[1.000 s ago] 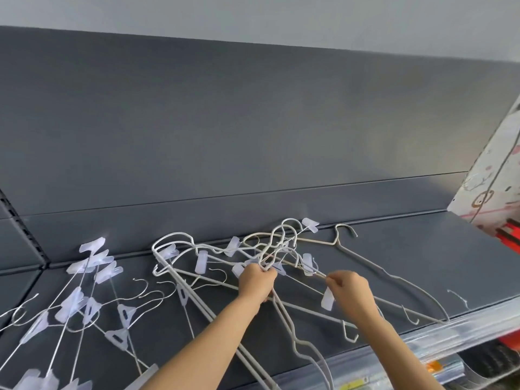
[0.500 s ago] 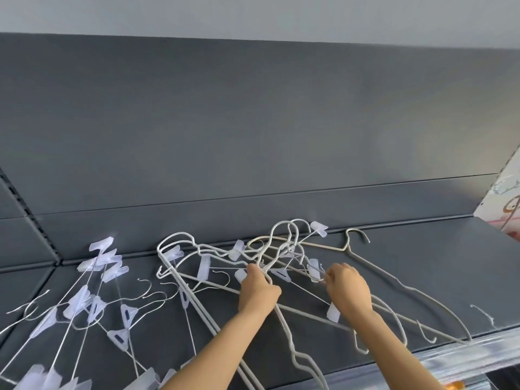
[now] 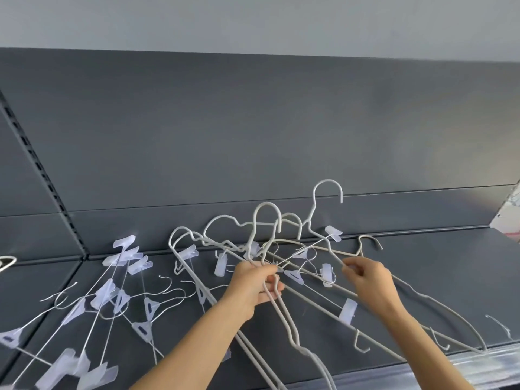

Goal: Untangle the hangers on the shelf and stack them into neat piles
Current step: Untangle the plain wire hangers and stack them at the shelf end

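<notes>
A tangle of white wire hangers [image 3: 270, 237] and thin clip hangers lies in the middle of the dark grey shelf [image 3: 422, 280]. My left hand [image 3: 253, 285] grips the necks of several white hangers, whose hooks stand lifted above the shelf. My right hand [image 3: 368, 280] pinches the arm of one white hanger [image 3: 329, 243] whose hook rises highest. A beige hanger [image 3: 368, 243] lies flat behind my right hand. Clear plastic clips [image 3: 347, 312] hang among the wires.
A spread of clip hangers [image 3: 112, 294] with translucent clips lies on the shelf to the left. The shelf's back panel [image 3: 253, 136] rises close behind. A slotted upright [image 3: 42, 175] stands at the left. The shelf's clear front strip [image 3: 478, 364] runs along the lower right.
The bundle's hooks have risen off the shelf. My left hand closed round the necks, and my right hand moved right, pulling one hanger up and out of the tangle.
</notes>
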